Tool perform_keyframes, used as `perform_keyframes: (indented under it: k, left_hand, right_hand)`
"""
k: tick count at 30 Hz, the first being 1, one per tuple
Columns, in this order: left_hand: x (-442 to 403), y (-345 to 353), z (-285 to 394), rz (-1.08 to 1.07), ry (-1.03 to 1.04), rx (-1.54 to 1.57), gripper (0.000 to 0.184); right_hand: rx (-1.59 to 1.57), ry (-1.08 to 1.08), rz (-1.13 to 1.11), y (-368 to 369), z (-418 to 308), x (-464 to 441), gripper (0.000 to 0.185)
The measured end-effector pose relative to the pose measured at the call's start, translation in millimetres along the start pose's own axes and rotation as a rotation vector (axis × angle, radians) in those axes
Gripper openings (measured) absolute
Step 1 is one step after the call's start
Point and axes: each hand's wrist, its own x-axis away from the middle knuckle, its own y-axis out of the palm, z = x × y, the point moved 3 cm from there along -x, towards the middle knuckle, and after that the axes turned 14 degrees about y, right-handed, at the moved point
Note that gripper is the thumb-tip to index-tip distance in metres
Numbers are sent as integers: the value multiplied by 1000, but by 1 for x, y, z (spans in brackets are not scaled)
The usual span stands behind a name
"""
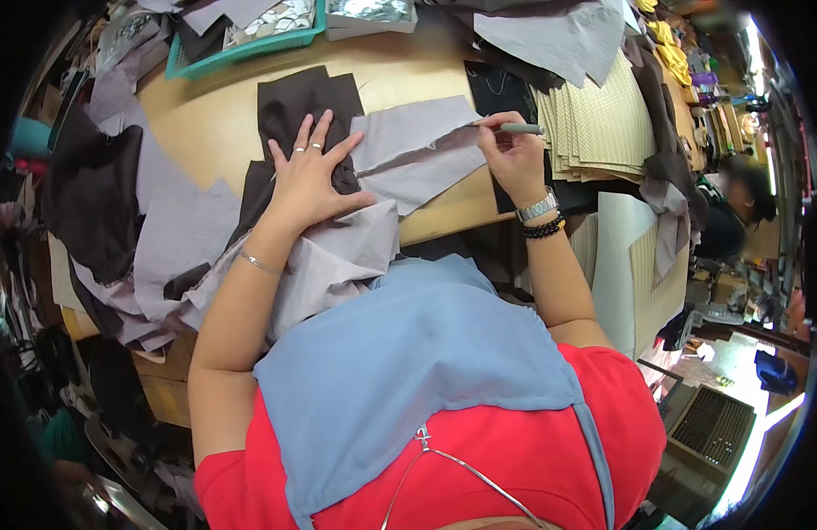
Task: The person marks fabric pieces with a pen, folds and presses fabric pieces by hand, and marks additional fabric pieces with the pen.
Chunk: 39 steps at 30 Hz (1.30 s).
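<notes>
My left hand (315, 181) lies with spread fingers on dark brown cloth (302, 93), its fingertips reaching the edge of a pale grey piece. That pale grey fabric (417, 132) stretches to the right, with a long slit or fold across its middle. At its right end, my right hand (517, 159) pinches a slim pen (521, 129) with a grey-green barrel. The pen's tip points left, close to the fabric's edge; whether it touches cannot be made out. Crumpled pale grey cloth (342, 256) hangs over the table's front edge below my left hand.
A teal tray (240, 55) of small pale pieces and a box (370, 22) stand at the back of the wooden table (192, 119). Woven-patterned sheets (603, 124) are stacked on the right. More dark cloth (95, 190) heaps up at left. Another person (735, 212) is at far right.
</notes>
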Motion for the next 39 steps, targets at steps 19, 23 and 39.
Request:
perform_keyframes:
  k: [19,23,39]
  left_hand:
    - [-2,0,1,6,14,1,92]
    - [-1,1,0,24,18,3,93]
    - [-1,3,-2,25,25,-16,95]
  right_hand:
    - [-87,-52,-238,37,-19,25,8]
    - [-52,-43,-244,41,-16,24,7]
    - [75,-28,-56,29,-9,4,7]
